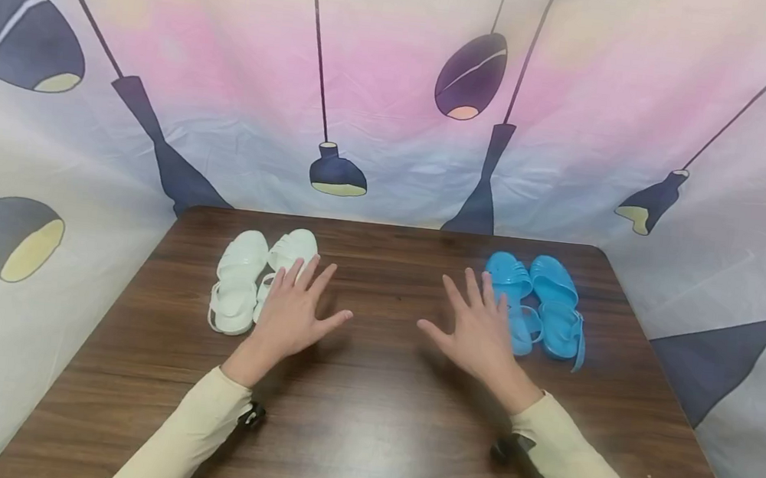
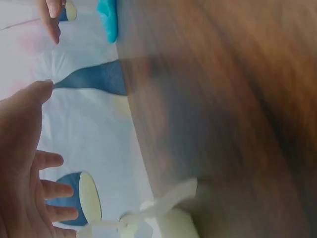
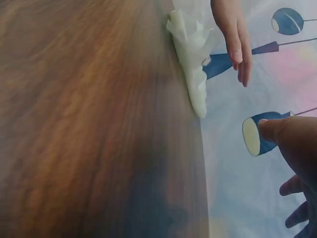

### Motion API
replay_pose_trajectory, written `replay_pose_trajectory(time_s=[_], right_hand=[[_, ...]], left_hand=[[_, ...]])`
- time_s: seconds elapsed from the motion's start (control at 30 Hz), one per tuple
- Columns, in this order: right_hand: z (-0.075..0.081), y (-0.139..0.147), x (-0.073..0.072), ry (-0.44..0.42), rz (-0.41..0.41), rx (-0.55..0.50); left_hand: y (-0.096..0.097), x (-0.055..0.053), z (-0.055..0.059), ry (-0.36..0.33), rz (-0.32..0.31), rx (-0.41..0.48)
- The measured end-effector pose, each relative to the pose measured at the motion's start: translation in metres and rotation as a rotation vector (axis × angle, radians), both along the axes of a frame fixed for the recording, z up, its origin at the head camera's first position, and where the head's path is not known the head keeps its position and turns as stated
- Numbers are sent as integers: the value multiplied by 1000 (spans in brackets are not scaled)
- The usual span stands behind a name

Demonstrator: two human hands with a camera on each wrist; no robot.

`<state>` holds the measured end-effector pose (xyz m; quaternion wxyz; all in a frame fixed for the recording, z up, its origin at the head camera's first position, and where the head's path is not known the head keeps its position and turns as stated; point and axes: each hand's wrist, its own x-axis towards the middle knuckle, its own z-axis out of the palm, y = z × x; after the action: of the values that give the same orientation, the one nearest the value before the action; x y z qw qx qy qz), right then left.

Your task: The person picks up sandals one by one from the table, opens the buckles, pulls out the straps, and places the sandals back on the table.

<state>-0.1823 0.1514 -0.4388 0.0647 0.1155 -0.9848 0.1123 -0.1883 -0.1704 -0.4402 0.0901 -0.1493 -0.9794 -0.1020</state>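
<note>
A pair of pale mint-white sandals (image 1: pixel 239 275) stands at the back left of the table, toes toward the wall. My left hand (image 1: pixel 293 311) hovers with spread fingers and overlaps the inner white sandal (image 1: pixel 294 246) in the head view, hiding part of it. On the right is a pair of blue sandals (image 1: pixel 554 309) with ankle straps. My right hand (image 1: pixel 478 333), fingers spread and palm down, covers part of the inner blue sandal (image 1: pixel 510 273) in that view. Both hands hold nothing. The left wrist view shows my left thumb (image 2: pixel 37 94) and fingers well above the wood.
The brown wood-grain table (image 1: pixel 368 391) ends at a back edge against a hanging cloth (image 1: pixel 400 64) printed with dark lamps. More cloth hangs along both sides. Dark straps (image 1: pixel 254 413) sit at the cuffs of the light sleeves (image 1: pixel 188 428).
</note>
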Motion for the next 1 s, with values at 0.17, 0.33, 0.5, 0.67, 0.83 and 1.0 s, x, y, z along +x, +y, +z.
replay_pose_trajectory(time_s=[0.17, 0.33, 0.5, 0.67, 0.83, 1.0], right_hand=[[7, -12, -7, -19, 44, -29], [10, -27, -11, -47, 104, -70], [10, -45, -16, -46, 152, -69], [9, -71, -22, -56, 212, -76], [8, -102, -26, -77, 272, -107], [5, -133, -24, -94, 313, -145]], left_hand=[[-18, -6, 9, 42, -21, 17], [-39, -10, 16, 53, -45, 49], [-64, -12, 21, 1, -48, 123], [-89, -17, 19, -35, -60, 150], [-107, -27, 12, -21, -82, 130], [-117, -31, 8, -63, -75, 130]])
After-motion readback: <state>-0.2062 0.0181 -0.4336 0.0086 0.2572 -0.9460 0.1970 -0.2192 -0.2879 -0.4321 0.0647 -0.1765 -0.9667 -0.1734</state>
